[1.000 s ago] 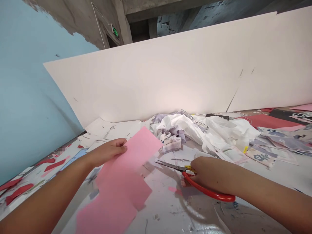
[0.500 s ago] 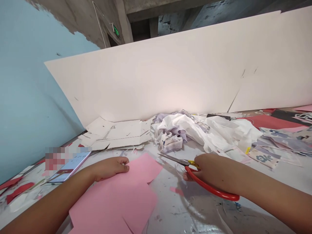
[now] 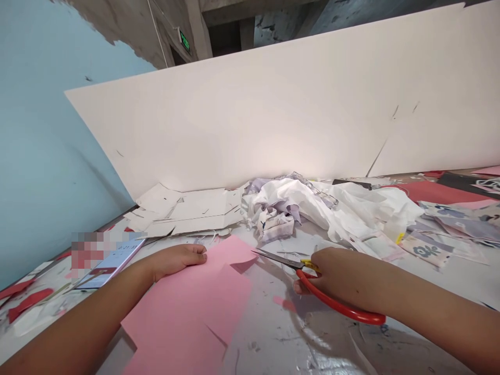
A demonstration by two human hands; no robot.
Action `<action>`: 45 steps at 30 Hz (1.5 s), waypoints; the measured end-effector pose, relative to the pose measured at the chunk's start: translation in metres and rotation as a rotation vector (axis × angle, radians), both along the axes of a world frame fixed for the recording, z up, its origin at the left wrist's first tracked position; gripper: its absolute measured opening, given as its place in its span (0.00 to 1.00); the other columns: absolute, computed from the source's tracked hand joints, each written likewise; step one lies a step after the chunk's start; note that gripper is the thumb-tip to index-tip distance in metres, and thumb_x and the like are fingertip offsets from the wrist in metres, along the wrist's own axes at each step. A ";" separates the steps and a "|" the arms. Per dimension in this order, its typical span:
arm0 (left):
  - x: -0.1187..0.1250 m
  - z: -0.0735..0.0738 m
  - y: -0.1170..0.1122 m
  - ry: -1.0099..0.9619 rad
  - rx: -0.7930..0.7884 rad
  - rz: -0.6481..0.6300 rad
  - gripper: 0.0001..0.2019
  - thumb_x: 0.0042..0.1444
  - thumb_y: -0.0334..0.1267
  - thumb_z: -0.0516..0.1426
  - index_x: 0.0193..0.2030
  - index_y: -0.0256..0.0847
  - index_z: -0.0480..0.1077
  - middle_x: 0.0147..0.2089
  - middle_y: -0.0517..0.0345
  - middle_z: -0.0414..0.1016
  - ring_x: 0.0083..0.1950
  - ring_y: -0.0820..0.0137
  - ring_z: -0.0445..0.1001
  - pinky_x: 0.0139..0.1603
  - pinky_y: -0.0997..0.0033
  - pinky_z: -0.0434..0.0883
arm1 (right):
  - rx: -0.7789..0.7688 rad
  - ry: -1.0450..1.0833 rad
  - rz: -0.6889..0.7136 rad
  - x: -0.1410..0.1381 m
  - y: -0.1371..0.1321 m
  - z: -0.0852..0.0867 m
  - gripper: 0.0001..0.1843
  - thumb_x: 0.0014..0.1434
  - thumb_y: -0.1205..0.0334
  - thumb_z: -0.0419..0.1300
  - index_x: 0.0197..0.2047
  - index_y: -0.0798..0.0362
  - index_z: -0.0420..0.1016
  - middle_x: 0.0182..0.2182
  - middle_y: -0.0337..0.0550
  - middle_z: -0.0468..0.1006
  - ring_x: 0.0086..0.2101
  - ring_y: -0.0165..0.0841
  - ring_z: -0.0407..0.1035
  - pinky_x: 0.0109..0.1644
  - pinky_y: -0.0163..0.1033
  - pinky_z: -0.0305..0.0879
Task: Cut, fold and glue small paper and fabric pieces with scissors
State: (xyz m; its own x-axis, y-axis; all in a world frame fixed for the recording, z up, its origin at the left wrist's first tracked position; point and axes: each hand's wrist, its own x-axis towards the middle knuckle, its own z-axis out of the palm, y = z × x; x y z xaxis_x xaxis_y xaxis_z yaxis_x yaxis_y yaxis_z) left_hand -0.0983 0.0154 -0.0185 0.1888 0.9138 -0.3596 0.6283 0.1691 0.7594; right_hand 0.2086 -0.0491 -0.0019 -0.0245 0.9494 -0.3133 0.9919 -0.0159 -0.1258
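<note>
At the far left, a pale blue wall point(image 3: 47, 156) meets a work table point(image 3: 273, 338) scattered with red paper scraps point(image 3: 29, 304). A smartphone point(image 3: 121, 265), partly blurred, lies near the table's back edge, with white cardboard offcuts point(image 3: 187, 211) beyond it.

Your left hand point(image 3: 175, 262) rests palm down, fingers loosely curled and not pinching, on the upper part of a large pink paper sheet point(image 3: 183, 312). The sheet lies flat on the table in front of you, running off the bottom of the view, with a notch cut into its right edge. It looks light and thin—floppy if lifted, and likely to slide on the smooth tabletop. Flat pressure near the edge, clear of the notch and slits, looks like the safest hold.

Your right hand point(image 3: 344, 276) is closed around the loops of red-handled scissors point(image 3: 336, 299), whose slightly parted steel blades point left, their tips just beside the sheet's notch. Beyond lies crumpled white material point(image 3: 324, 208); at far right, floral-printed paper point(image 3: 441, 234). A white board point(image 3: 253, 114) leans along the back.
</note>
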 end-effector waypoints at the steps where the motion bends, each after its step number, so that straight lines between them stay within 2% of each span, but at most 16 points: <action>1: 0.000 0.000 0.000 -0.014 -0.027 -0.004 0.16 0.37 0.52 0.58 0.25 0.41 0.64 0.25 0.59 0.69 0.25 0.68 0.67 0.22 0.74 0.61 | -0.001 -0.002 0.000 0.000 0.000 0.000 0.23 0.48 0.42 0.46 0.18 0.53 0.63 0.16 0.43 0.68 0.18 0.34 0.62 0.20 0.37 0.49; 4: 0.000 -0.002 0.001 -0.042 -0.136 -0.048 0.16 0.39 0.52 0.56 0.26 0.41 0.63 0.25 0.61 0.66 0.23 0.71 0.64 0.22 0.75 0.59 | -0.006 -0.003 -0.003 0.000 0.001 0.000 0.24 0.48 0.40 0.46 0.18 0.53 0.63 0.16 0.43 0.68 0.18 0.34 0.62 0.20 0.37 0.49; 10: -0.003 -0.004 0.004 0.104 -0.125 -0.147 0.11 0.43 0.46 0.55 0.23 0.42 0.59 0.23 0.64 0.56 0.21 0.75 0.53 0.20 0.76 0.52 | -0.027 0.012 -0.001 -0.002 0.000 -0.002 0.22 0.49 0.44 0.47 0.18 0.53 0.63 0.16 0.44 0.68 0.18 0.34 0.63 0.20 0.37 0.51; 15: -0.001 -0.002 0.003 0.170 -0.120 -0.142 0.11 0.43 0.46 0.54 0.22 0.42 0.58 0.23 0.63 0.56 0.20 0.74 0.53 0.20 0.75 0.50 | 0.001 0.031 0.023 -0.003 0.000 -0.006 0.21 0.47 0.44 0.49 0.17 0.53 0.62 0.16 0.43 0.68 0.17 0.33 0.62 0.19 0.37 0.50; 22: -0.004 -0.008 0.007 0.149 -0.117 -0.155 0.10 0.42 0.45 0.54 0.23 0.43 0.60 0.24 0.62 0.58 0.21 0.73 0.54 0.20 0.75 0.52 | 0.162 0.021 0.054 -0.008 -0.002 -0.009 0.23 0.49 0.40 0.48 0.19 0.52 0.63 0.18 0.43 0.69 0.19 0.35 0.65 0.20 0.36 0.52; 25: -0.005 -0.009 0.008 0.125 -0.144 -0.150 0.09 0.43 0.46 0.54 0.25 0.43 0.62 0.25 0.62 0.60 0.21 0.72 0.56 0.21 0.75 0.53 | 0.101 0.003 0.071 -0.009 -0.003 -0.012 0.20 0.49 0.45 0.50 0.20 0.52 0.64 0.19 0.43 0.69 0.19 0.35 0.64 0.20 0.36 0.51; 28: -0.005 -0.006 0.005 0.072 -0.143 -0.132 0.10 0.42 0.47 0.55 0.24 0.43 0.62 0.24 0.62 0.61 0.21 0.72 0.58 0.21 0.75 0.54 | 0.054 0.063 0.066 -0.006 0.000 -0.013 0.20 0.49 0.44 0.50 0.20 0.53 0.64 0.19 0.43 0.69 0.19 0.34 0.63 0.20 0.36 0.51; 31: -0.005 0.002 0.001 0.026 -0.062 -0.108 0.12 0.41 0.49 0.55 0.25 0.43 0.63 0.24 0.62 0.63 0.22 0.71 0.61 0.22 0.74 0.56 | 0.028 0.251 0.070 0.001 0.003 -0.003 0.22 0.50 0.40 0.48 0.23 0.52 0.62 0.20 0.40 0.68 0.20 0.32 0.62 0.22 0.35 0.52; 34: -0.004 0.012 -0.003 -0.013 0.055 -0.109 0.15 0.41 0.52 0.55 0.29 0.42 0.65 0.28 0.60 0.65 0.26 0.70 0.63 0.25 0.74 0.59 | 0.003 0.449 0.142 0.008 0.004 0.015 0.23 0.52 0.38 0.43 0.29 0.50 0.61 0.26 0.39 0.67 0.25 0.31 0.61 0.26 0.34 0.56; 38: -0.001 0.016 -0.006 -0.039 0.237 -0.048 0.16 0.45 0.54 0.53 0.29 0.41 0.61 0.28 0.63 0.61 0.26 0.73 0.60 0.26 0.75 0.59 | 0.047 0.462 0.240 0.021 0.001 0.031 0.23 0.53 0.38 0.41 0.32 0.49 0.60 0.30 0.39 0.63 0.29 0.33 0.60 0.34 0.37 0.59; 41: 0.005 0.010 -0.005 -0.048 0.351 0.023 0.17 0.49 0.55 0.50 0.27 0.42 0.58 0.25 0.66 0.55 0.24 0.76 0.54 0.25 0.77 0.56 | 0.047 0.423 0.268 0.028 0.004 0.029 0.21 0.52 0.39 0.44 0.31 0.50 0.59 0.29 0.39 0.62 0.28 0.33 0.59 0.33 0.37 0.58; 45: 0.016 -0.006 -0.005 -0.141 0.408 0.061 0.17 0.50 0.55 0.48 0.28 0.42 0.58 0.25 0.66 0.55 0.24 0.76 0.54 0.24 0.77 0.56 | 0.112 0.383 0.193 0.029 0.015 0.015 0.22 0.49 0.38 0.48 0.29 0.50 0.57 0.26 0.37 0.60 0.25 0.31 0.56 0.28 0.35 0.55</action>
State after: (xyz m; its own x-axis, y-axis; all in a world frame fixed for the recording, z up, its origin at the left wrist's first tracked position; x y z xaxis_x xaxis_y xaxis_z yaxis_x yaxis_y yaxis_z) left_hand -0.0823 0.0100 -0.0244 0.1516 0.9867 0.0585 0.5122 -0.1291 0.8491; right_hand 0.2376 -0.0343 0.0131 -0.2994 0.9434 -0.1426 0.8566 0.2000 -0.4757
